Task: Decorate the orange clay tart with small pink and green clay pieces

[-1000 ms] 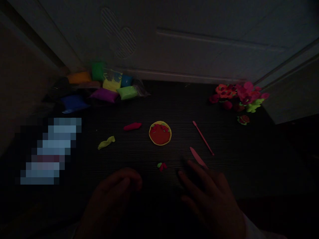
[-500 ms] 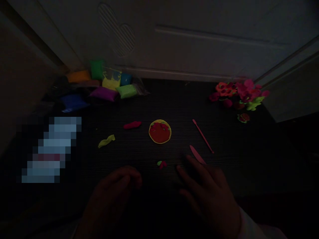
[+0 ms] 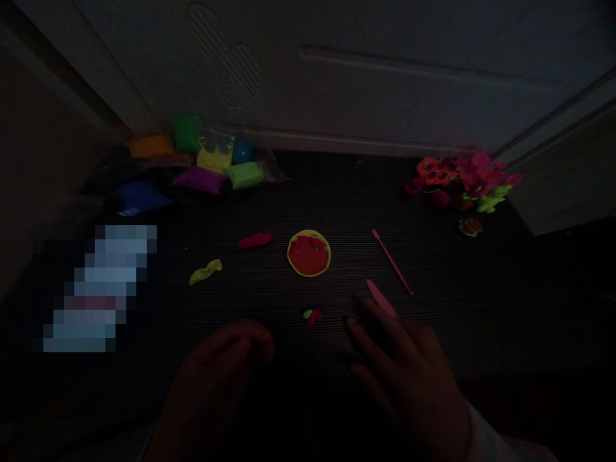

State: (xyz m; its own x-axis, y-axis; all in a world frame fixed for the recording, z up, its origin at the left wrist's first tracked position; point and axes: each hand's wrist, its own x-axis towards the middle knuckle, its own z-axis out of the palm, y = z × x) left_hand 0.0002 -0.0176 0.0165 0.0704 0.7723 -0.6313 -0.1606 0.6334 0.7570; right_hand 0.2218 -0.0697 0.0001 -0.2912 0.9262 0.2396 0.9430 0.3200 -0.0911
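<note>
Our right hand (image 3: 409, 375), fingers spread with no visible hold, could have nudged the pink modelling knife (image 3: 381, 298) right of lower centre, or squashed the soft red-and-green clay cluster (image 3: 314, 316) at lower centre by sweeping leftward, as both lay near it in dim light. Our left hand (image 3: 214, 369) curled loosely at lower left; we couldn't tell whether it held anything. The knife's tip pointed upper left, its long axis slanting diagonally; the cluster's green lobe pointed left.
</note>
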